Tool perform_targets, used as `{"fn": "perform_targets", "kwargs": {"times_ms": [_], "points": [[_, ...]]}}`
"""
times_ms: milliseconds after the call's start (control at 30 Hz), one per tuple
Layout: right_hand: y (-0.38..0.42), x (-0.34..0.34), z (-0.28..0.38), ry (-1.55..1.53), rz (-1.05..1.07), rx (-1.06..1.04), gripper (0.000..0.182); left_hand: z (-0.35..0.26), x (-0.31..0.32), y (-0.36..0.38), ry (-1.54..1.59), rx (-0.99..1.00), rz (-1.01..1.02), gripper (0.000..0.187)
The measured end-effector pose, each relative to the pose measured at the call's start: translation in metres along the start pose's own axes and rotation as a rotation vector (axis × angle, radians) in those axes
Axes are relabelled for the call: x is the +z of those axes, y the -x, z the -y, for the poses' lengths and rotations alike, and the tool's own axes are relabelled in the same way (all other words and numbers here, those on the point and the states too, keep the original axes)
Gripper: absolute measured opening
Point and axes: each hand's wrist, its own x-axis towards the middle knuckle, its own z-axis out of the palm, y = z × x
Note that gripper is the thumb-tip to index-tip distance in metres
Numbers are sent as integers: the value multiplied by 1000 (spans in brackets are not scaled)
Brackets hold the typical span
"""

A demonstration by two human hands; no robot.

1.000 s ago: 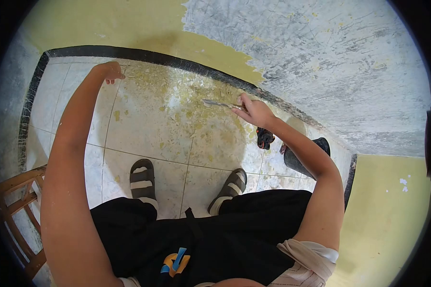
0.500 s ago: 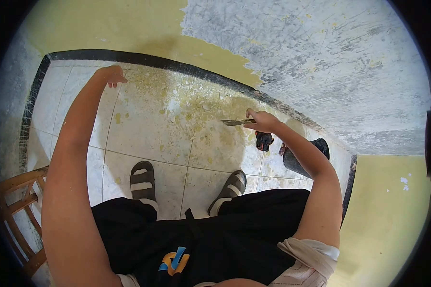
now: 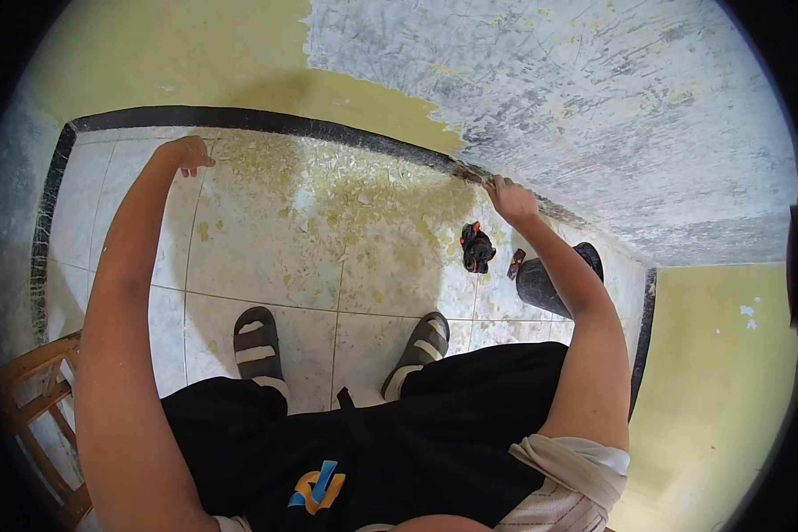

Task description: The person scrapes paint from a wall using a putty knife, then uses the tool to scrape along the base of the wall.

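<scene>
My right hand (image 3: 514,202) is closed round the handle of a scraper (image 3: 471,172), whose blade points left and lies close to the black baseboard (image 3: 372,139) at the foot of the wall. Above it, the wall (image 3: 576,115) is stripped to grey-white, while yellow-green paint (image 3: 372,106) with a ragged edge stays on its left. My left hand (image 3: 189,157) hangs in the air over the tiled floor, fingers loosely bent and apart, with nothing in it. Paint flakes (image 3: 346,191) are strewn over the tiles below the wall.
A black bucket (image 3: 541,285) stands on the floor by my right forearm. Beside it lie a black-and-orange bundle (image 3: 477,248) and a small dark brown object (image 3: 517,263). My sandalled feet (image 3: 257,341) are on the tiles. A wooden frame (image 3: 40,403) is at the lower left.
My right hand has moved up and right with the scraper, from over the floor to the baseboard. The left hand has shifted slightly left and down in view, still without anything in it.
</scene>
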Motion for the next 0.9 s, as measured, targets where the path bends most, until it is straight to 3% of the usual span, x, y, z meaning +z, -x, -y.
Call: {"fn": "perform_targets", "kwargs": {"times_ms": [300, 700, 900], "points": [[0, -24, 8, 181, 29, -109, 43, -4, 8, -11, -11, 10, 33, 45], [-12, -22, 13, 162, 41, -163, 31, -4, 13, -13, -27, 18, 39, 40], [-9, -28, 8, 82, 121, -212, 35, -7, 15, -12, -68, 31, 55, 44]]}}
